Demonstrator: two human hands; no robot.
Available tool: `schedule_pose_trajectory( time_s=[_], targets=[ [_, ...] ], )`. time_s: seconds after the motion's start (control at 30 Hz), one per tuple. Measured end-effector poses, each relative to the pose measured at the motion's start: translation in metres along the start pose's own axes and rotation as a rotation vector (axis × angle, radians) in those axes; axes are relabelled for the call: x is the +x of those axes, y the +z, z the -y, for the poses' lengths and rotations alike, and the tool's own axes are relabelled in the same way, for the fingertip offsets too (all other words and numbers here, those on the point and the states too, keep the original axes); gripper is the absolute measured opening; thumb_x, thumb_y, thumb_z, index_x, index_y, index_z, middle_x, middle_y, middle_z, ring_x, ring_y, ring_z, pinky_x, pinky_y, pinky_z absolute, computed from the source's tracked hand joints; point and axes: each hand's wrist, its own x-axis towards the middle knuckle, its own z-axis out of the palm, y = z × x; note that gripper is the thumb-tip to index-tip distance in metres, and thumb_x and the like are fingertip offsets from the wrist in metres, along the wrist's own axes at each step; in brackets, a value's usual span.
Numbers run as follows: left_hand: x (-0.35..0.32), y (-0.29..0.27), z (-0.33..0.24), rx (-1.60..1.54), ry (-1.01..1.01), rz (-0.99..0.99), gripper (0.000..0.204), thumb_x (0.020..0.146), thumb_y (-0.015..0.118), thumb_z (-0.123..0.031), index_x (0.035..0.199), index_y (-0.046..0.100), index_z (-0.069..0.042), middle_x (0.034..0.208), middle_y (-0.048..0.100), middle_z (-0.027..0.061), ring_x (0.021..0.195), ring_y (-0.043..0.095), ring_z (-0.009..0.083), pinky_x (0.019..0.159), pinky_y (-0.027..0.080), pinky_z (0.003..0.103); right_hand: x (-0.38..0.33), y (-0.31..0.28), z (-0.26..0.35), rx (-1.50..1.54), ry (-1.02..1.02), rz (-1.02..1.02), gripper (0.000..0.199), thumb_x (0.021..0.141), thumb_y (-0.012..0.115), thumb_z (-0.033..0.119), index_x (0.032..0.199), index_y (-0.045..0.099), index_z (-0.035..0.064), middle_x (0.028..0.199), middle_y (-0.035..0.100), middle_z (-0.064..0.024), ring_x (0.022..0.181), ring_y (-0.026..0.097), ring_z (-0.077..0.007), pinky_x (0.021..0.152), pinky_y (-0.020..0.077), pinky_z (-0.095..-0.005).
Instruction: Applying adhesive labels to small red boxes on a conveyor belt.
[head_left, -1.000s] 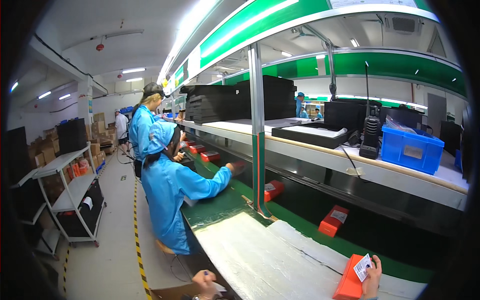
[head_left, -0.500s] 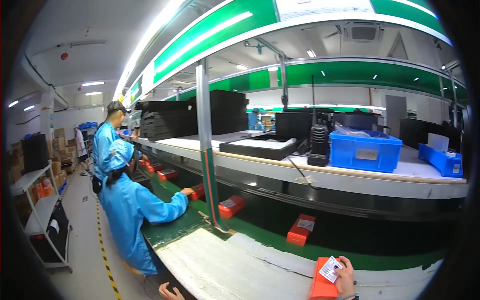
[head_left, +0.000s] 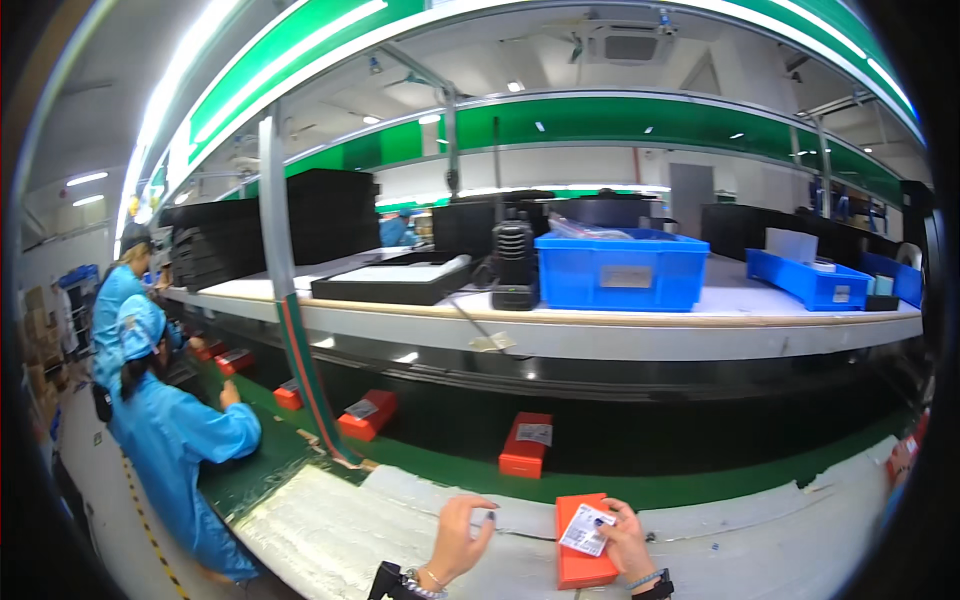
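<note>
An orange-red box point(head_left: 580, 572) lies on the pale bench covering at the near edge, below the belt. My right hand point(head_left: 628, 548) is at its right side, its bent fingers gripping a white printed label point(head_left: 584, 528) that lies slantwise over the box's top face. Whether the label is stuck down, I cannot tell. Left of the box, apart from it, my left hand point(head_left: 462, 538) hovers over the covering with thumb and fingers curved and apart, nothing between them.
Along the green belt point(head_left: 440, 468) sit more red boxes, one point(head_left: 526, 445) just ahead. A post point(head_left: 285, 270) rises on the left beside a co-worker in blue point(head_left: 170, 420). The shelf above bears a two-way radio point(head_left: 514, 262) and a blue bin point(head_left: 622, 275). More red boxes point(head_left: 903, 458) show far right.
The view has swung right, shifting the scene leftward. My left hand has come up from the lower edge toward the box. My right hand stays at the box with the label.
</note>
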Motion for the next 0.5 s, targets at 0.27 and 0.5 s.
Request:
schedule_pose_trajectory(
  time_s=[0.27, 0.5],
  targets=[
    [-0.074, 0.114, 0.025, -0.582, -0.191, 0.436, 0.055, 0.097, 0.043, -0.032, 0.139, 0.030, 0.002, 0.135, 0.040, 0.0214, 0.127, 0.038, 0.0316, 0.109, 0.027, 0.038, -0.026, 0.018, 0.010, -0.303, -0.108, 0.045, 0.040, 0.085, 0.065, 0.007, 0.123, 0.051, 0.0060, 0.115, 0.056, -0.0020, 0.102, 0.053, -0.0101, 0.084, 0.0462, -0.0220],
    [-0.082, 0.106, 0.006, -0.544, -0.191, 0.568, 0.054, 0.094, 0.042, -0.008, 0.144, 0.024, 0.001, 0.144, 0.033, 0.0207, 0.133, 0.034, 0.0310, 0.111, 0.025, 0.036, -0.024, 0.001, 0.007, -0.140, 0.066, -0.004, 0.040, 0.086, 0.055, -0.009, 0.124, 0.045, 0.0002, 0.105, 0.061, -0.0131, 0.093, 0.063, -0.0168, 0.081, 0.0551, -0.0283]
  ],
)
